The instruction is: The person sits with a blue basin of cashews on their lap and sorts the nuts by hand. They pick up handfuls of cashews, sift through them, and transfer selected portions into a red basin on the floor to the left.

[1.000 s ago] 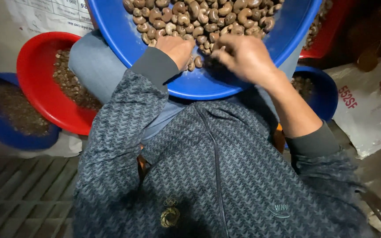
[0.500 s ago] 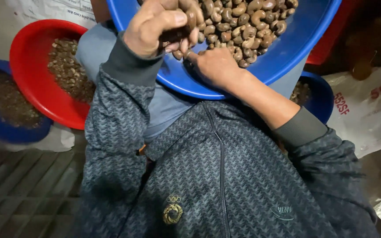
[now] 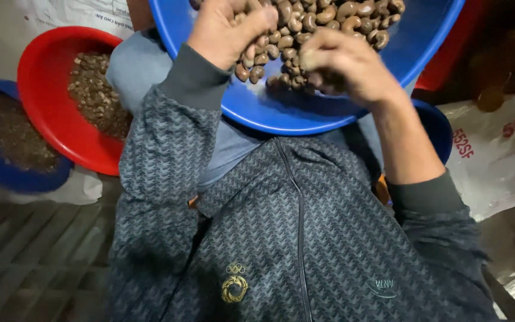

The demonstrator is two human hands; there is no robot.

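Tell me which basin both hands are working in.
The big blue basin on the lap, full of cashews; left hand and right hand reach inside. The red basin sits untouched.

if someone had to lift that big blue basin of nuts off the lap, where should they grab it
Probably by the rim of the blue basin, one hand on each side. It looks wide, shallow and loaded with nuts, so opposite grips should keep it level. The left hand and right hand are over it now.
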